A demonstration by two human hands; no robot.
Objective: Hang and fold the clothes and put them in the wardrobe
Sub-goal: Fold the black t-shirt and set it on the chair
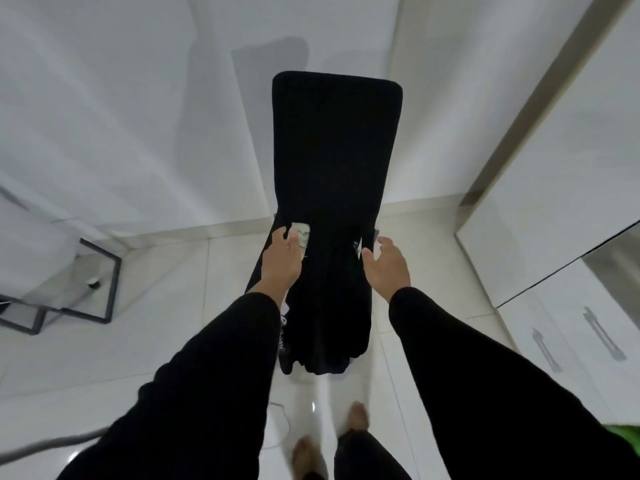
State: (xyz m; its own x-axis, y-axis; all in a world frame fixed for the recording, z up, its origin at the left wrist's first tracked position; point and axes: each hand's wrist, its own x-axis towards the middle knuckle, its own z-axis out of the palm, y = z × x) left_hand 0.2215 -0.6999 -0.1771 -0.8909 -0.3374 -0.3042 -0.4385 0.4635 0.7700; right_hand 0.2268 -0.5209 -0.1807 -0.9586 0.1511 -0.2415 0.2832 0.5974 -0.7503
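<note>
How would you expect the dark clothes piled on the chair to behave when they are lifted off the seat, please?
The dark clothes would probably be floppy: they drape in soft folds over the seat's front edge. They will likely sag and trail between the left hand and right hand. Several pieces seem layered, so one may slide off.

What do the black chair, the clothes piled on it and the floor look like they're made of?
Chair: likely matte fabric upholstery, no sheen. Clothes: soft dark cloth that drapes in folds. Floor: glossy pale tiles, showing joints and reflections.
</note>
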